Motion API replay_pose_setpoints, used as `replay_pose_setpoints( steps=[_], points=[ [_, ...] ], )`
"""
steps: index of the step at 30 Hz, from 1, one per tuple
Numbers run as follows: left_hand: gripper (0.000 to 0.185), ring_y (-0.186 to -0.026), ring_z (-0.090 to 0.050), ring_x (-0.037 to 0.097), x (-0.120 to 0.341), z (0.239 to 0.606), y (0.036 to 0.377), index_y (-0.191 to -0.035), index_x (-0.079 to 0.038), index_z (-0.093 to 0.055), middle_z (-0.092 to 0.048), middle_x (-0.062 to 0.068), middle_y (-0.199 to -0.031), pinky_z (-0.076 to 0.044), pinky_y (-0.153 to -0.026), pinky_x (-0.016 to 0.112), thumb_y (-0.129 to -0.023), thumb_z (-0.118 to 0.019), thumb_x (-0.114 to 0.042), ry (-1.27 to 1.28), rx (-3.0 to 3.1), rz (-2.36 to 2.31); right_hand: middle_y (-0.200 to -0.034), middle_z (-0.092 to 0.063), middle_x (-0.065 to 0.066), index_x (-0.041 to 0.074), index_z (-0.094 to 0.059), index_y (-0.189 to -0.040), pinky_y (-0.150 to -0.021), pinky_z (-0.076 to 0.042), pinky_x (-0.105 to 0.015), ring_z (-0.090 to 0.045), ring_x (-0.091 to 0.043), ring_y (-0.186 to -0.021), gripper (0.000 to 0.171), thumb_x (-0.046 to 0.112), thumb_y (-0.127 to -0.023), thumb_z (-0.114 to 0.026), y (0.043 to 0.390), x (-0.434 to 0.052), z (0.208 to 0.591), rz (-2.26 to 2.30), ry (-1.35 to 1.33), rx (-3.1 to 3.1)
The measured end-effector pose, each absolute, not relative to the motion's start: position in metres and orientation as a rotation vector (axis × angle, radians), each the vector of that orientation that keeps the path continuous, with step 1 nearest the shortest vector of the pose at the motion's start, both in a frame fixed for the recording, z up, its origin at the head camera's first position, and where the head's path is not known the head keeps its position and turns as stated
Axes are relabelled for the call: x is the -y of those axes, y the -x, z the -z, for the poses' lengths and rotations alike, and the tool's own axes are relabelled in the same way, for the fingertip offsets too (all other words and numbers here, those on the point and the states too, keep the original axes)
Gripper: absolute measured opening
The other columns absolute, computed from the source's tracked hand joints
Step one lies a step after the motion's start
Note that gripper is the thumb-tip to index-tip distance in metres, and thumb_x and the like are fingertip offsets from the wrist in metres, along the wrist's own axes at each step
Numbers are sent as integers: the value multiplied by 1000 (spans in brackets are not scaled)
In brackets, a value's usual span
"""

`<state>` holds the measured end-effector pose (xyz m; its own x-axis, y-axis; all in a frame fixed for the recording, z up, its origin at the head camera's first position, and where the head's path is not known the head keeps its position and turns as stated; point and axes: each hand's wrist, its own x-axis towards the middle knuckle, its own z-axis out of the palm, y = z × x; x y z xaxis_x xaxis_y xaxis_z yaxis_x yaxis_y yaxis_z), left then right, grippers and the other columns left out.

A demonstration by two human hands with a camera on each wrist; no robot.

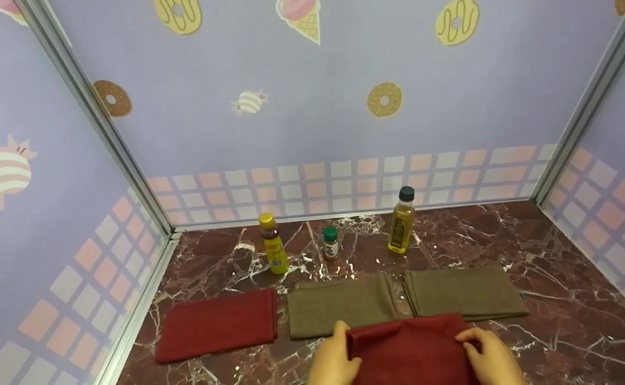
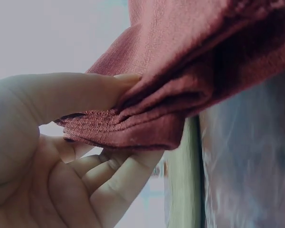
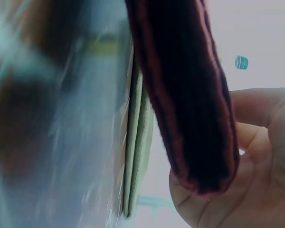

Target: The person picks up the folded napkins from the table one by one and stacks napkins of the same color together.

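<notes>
Both hands hold a folded dark red cloth (image 1: 411, 350) at the near edge of the head view, raised above the marble-patterned table. My left hand (image 1: 331, 355) pinches its left edge; in the left wrist view the thumb presses on the bunched layers of red cloth (image 2: 152, 71) with fingers beneath. On the opposite side, my right hand (image 1: 492, 355) grips the right edge. The right wrist view shows the folded end of the cloth (image 3: 185, 95) between thumb and fingers, its layers slightly parted. The lower part of the cloth is cut off by the frame.
Another folded red cloth (image 1: 219, 325) lies at left on the table (image 1: 216, 251). Two folded olive cloths, a middle one (image 1: 339, 307) and a right one (image 1: 465, 293), lie behind my hands. Farther back stand a yellow-capped bottle (image 1: 274, 246), a small green-capped jar (image 1: 330, 244) and an oil bottle (image 1: 401, 224).
</notes>
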<state>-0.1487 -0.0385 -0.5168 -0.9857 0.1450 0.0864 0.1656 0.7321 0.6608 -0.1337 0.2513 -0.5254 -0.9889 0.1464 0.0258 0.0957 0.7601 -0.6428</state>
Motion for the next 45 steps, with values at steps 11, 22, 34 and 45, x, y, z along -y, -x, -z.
replay_pose_setpoints(
  steps=[11, 22, 34, 45],
  points=[
    [59, -62, -60, 31, 89, 515, 149, -111, -14, -37, -61, 15, -73, -44, -51, 41, -67, -75, -11, -75, 2750, 1087, -92, -59, 2, 22, -65, -86, -78, -42, -40, -57, -19, -87, 16, 7, -81, -63, 159, -190, 522, -1102, 63, 2743],
    [60, -54, -56, 27, 135, 517, 145, -109, -16, -30, -60, 10, -77, -41, -47, 39, -69, -73, -9, -432, 2474, 1109, -92, -59, 7, 22, -66, -88, -73, -45, -29, -54, -10, -83, 18, 6, -80, -64, 179, -134, 518, -1288, -97, 2653],
    [28, -59, -50, 21, 192, 522, 133, -78, -14, -40, -52, 5, -67, -39, -55, 36, -76, -68, -14, -509, 2440, 957, -95, -59, 5, 16, -68, -99, -72, -47, -23, -56, -12, -85, 21, 9, -80, -64, 191, -77, 532, -1448, -387, 2587],
    [14, -83, -56, 34, 251, 515, 137, -89, -8, -56, -57, 14, -90, -41, -71, 47, -79, -63, -16, -694, 2460, 929, -102, -57, 6, 14, -64, -112, -82, -44, -33, -54, -12, -92, 31, 22, -82, -64, 192, -21, 538, -1463, -553, 2650]
  ],
)
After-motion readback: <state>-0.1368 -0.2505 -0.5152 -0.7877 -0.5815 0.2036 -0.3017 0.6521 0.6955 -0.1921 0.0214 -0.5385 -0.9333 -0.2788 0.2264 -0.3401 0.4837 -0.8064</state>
